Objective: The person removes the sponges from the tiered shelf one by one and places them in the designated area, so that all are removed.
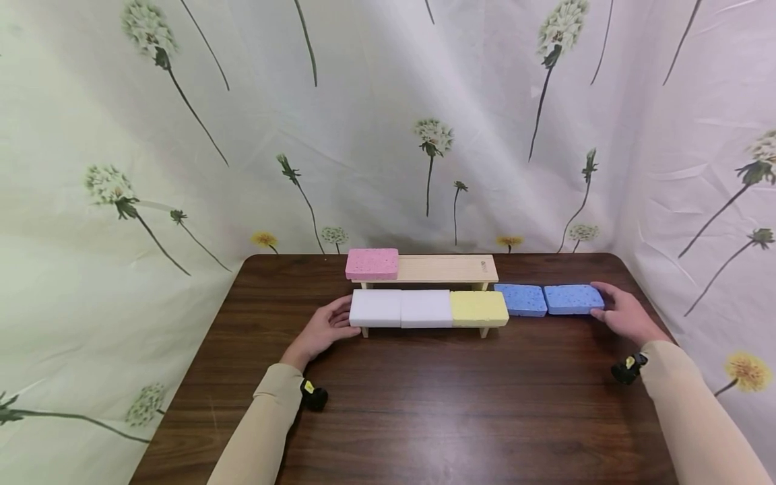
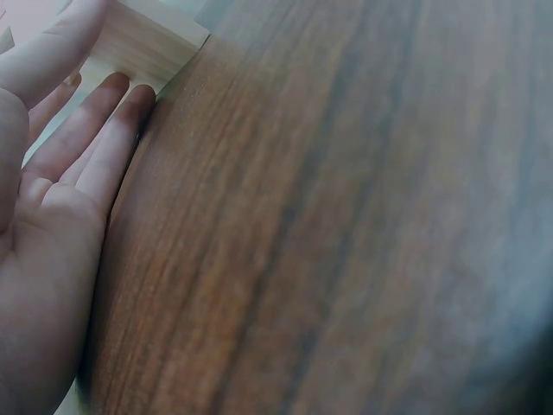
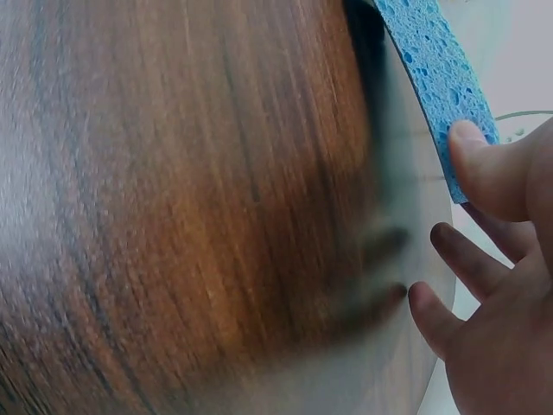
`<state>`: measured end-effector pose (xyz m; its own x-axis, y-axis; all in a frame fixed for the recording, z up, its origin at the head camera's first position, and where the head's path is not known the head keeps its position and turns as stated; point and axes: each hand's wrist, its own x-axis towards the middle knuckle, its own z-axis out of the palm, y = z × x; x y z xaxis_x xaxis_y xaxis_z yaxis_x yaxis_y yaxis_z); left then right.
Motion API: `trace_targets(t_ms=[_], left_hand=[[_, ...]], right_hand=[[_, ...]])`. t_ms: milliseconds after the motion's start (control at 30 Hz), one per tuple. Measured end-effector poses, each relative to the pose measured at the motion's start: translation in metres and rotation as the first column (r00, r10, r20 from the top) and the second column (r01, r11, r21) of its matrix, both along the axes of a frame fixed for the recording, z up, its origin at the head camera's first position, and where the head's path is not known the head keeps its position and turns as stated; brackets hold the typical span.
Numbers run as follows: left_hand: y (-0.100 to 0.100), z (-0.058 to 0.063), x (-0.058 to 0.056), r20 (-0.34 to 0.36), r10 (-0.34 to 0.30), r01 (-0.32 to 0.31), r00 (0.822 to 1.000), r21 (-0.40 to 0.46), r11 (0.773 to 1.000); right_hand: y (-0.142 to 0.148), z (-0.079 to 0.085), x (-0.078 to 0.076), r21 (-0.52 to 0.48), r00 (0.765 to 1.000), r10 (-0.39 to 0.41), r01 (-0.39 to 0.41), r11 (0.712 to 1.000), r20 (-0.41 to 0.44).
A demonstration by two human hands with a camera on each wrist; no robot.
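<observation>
My left hand [image 1: 321,330] is at the left end of a small two-tier wooden stand [image 1: 448,268]. In the left wrist view its straight fingers touch the stand's leg [image 2: 143,43]. The front tier carries two white sponges, the left one [image 1: 376,308] beside the right one [image 1: 426,309], then a yellow sponge [image 1: 479,308]. A pink sponge [image 1: 372,264] lies at the left of the back tier. My right hand [image 1: 627,314] pinches the outer end of a blue sponge [image 1: 572,300]. Another blue sponge [image 1: 520,300] lies end to end with it, beside the stand.
The dark wooden table [image 1: 424,404] has rounded back corners. A hanging cloth [image 1: 376,135] printed with dandelions stands behind it and along the sides. Each wrist wears a small black camera, one [image 1: 314,396] on the left and one [image 1: 628,369] on the right.
</observation>
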<state>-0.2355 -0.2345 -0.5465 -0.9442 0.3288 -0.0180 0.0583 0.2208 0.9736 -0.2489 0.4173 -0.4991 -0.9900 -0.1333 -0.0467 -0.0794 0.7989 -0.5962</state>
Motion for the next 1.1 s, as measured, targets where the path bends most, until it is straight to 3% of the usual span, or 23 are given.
trace_targets(t_ms=[400, 1100], left_hand=[[-0.0011, 0.002, -0.0009, -0.002, -0.006, 0.006, 1.0, 0.01, 1.0], [-0.0011, -0.0029, -0.001, -0.023, -0.008, 0.008, 1.0, -0.001, 1.0]], right_hand=[[-0.0001, -0.0044, -0.0001, 0.029, 0.996, 0.07, -0.069, 0.997, -0.046], [-0.0027, -0.0073, -0.0051, 0.105, 0.999, 0.045, -0.046, 0.993, 0.01]])
